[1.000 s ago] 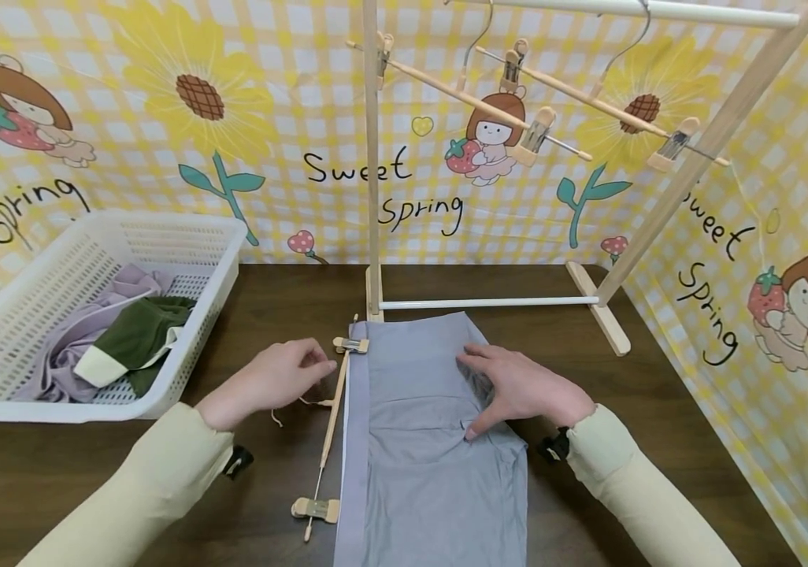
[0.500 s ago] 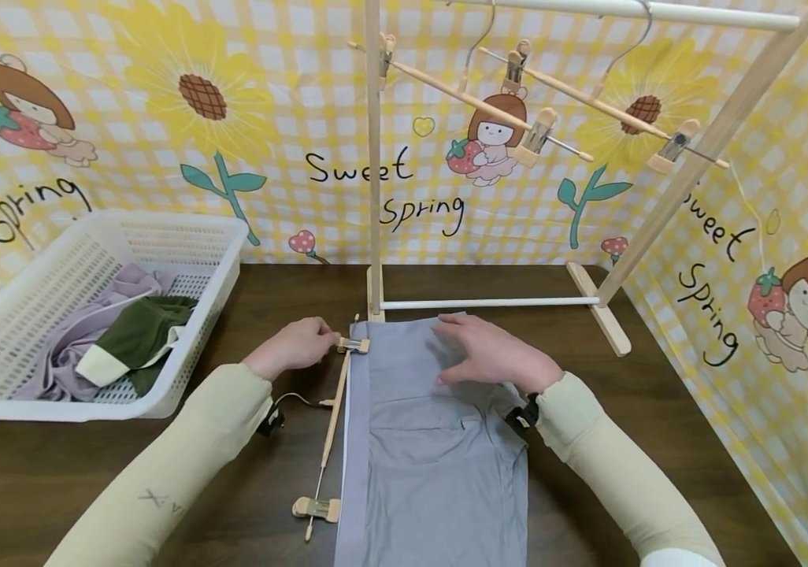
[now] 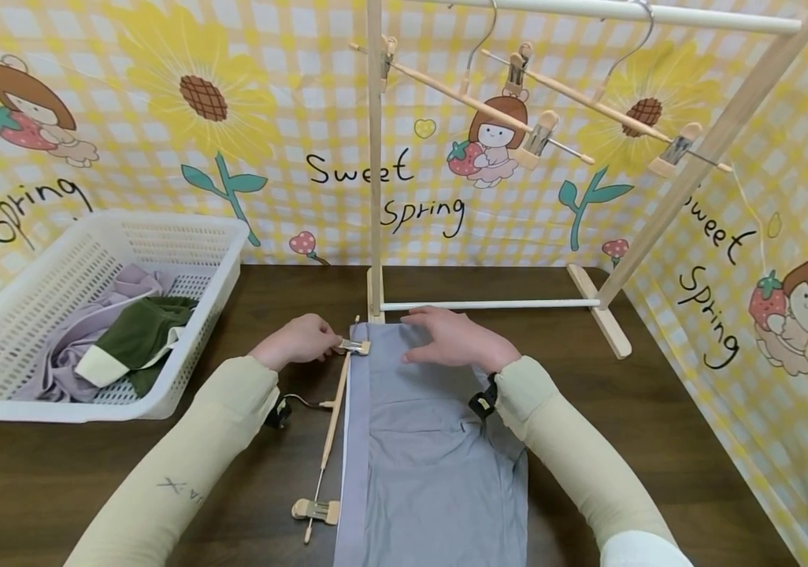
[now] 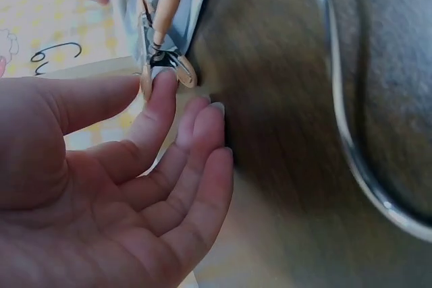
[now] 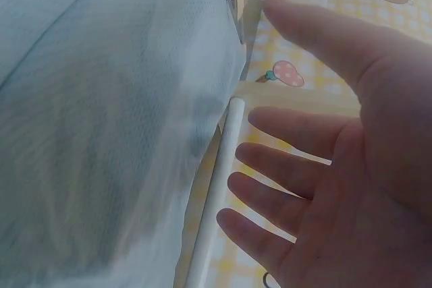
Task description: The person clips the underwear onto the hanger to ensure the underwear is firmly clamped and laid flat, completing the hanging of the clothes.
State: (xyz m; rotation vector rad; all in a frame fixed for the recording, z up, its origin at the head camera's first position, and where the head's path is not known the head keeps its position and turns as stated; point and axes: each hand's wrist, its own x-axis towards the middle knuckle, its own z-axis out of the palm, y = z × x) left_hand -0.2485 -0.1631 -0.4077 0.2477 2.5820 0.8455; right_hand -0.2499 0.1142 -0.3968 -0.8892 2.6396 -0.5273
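Note:
A smooth grey garment (image 3: pixel 439 480) lies on the table, its waistband edge running along the left side. Beside that edge lies a wooden clip hanger (image 3: pixel 333 417), hook pointing left. Its far clip (image 3: pixel 356 347) sits over the waistband corner, and its near clip (image 3: pixel 316 510) lies by the same edge. My left hand (image 3: pixel 301 340) pinches a handle of the far clip; in the left wrist view the thumb and index fingertip meet at that clip (image 4: pixel 185 71). Over the garment's far part is my right hand (image 3: pixel 457 339), fingers spread and holding nothing.
A white basket (image 3: pixel 194 346) with lilac and dark green clothes (image 3: pixel 138 335) stands at the left. Behind the garment rises a wooden rack (image 3: pixel 376 197) with a white lower bar (image 3: pixel 489 304). Two more clip hangers (image 3: pixel 471 98) hang from its top rail.
My left hand has moved forward from beside the hanger's rod to the far clip and pinches it. My right hand has slid left across the garment, toward that clip. Garment and hanger lie unchanged.

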